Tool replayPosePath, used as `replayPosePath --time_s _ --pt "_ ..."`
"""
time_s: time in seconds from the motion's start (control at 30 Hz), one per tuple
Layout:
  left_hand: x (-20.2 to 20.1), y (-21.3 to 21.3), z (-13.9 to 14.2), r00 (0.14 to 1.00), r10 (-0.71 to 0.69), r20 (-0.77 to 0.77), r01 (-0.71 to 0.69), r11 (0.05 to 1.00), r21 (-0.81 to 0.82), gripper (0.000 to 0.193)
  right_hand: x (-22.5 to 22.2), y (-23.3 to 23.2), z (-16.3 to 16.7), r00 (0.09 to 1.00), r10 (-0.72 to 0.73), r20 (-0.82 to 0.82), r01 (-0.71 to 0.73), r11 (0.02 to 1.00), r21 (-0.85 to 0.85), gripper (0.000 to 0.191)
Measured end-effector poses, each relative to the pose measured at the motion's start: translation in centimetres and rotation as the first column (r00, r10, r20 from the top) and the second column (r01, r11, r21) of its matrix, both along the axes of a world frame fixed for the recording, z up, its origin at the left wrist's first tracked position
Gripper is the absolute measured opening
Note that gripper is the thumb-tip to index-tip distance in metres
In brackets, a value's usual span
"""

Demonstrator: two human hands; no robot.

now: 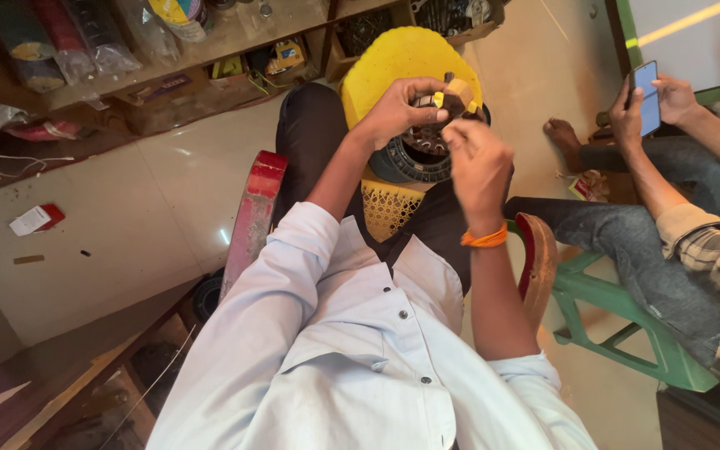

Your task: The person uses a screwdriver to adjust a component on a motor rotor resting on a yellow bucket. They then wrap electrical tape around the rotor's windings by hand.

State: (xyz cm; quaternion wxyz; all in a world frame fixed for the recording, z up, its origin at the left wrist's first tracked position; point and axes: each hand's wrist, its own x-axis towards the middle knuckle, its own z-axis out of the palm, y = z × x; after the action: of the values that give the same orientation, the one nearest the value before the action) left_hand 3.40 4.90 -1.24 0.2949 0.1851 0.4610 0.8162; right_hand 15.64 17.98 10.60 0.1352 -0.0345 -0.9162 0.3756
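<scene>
A round dark motor part with a copper winding (414, 154) rests on my lap above a yellow plastic stool (389, 54). My left hand (397, 108) is curled over its top, fingers pinching a small yellow-and-tan strip (457, 92). My right hand (478, 158) is closed just to the right, fingertips meeting the same strip; an orange thread band circles that wrist. What lies under the fingers is hidden.
A second person sits at the right on a green plastic chair (627, 308), holding a phone (645, 96) in both hands, bare foot (564, 137) near the stool. Wooden shelves (210, 50) with packets and boxes run along the top left. A small red-white box (37, 219) lies on the floor.
</scene>
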Motion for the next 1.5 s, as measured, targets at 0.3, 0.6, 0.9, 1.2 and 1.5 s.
replayPosePath --time_s 0.3,0.6,0.9,1.2,1.5 --pt "0.2 -1.8 -0.5 0.962 -0.034 -0.27 0.024 0.999 -0.038 0.053 4.1 -0.2 -3.7 0.98 0.014 -0.196 0.009 0.993 0.116 0.013" --pt "1.2 -2.0 -0.9 0.965 0.067 -0.253 -0.107 0.983 -0.147 0.05 2.5 1.1 -7.9 0.954 0.012 -0.3 0.004 0.999 0.053 0.027" --pt "1.9 -0.6 -0.2 0.932 0.233 -0.279 -0.295 0.932 -0.21 0.041 2.0 2.1 -9.1 0.948 0.008 -0.317 -0.028 0.998 -0.06 0.025" --pt "4.0 0.8 1.3 0.919 0.333 -0.21 -0.387 0.859 -0.334 0.039 1.6 2.3 -9.3 0.94 -0.063 -0.336 0.03 0.994 -0.101 0.022" --pt "3.8 -1.4 6.6 0.776 0.208 -0.595 -0.465 0.827 -0.317 0.067 2.0 1.9 -8.9 0.933 -0.089 -0.348 0.054 0.993 -0.108 0.023"
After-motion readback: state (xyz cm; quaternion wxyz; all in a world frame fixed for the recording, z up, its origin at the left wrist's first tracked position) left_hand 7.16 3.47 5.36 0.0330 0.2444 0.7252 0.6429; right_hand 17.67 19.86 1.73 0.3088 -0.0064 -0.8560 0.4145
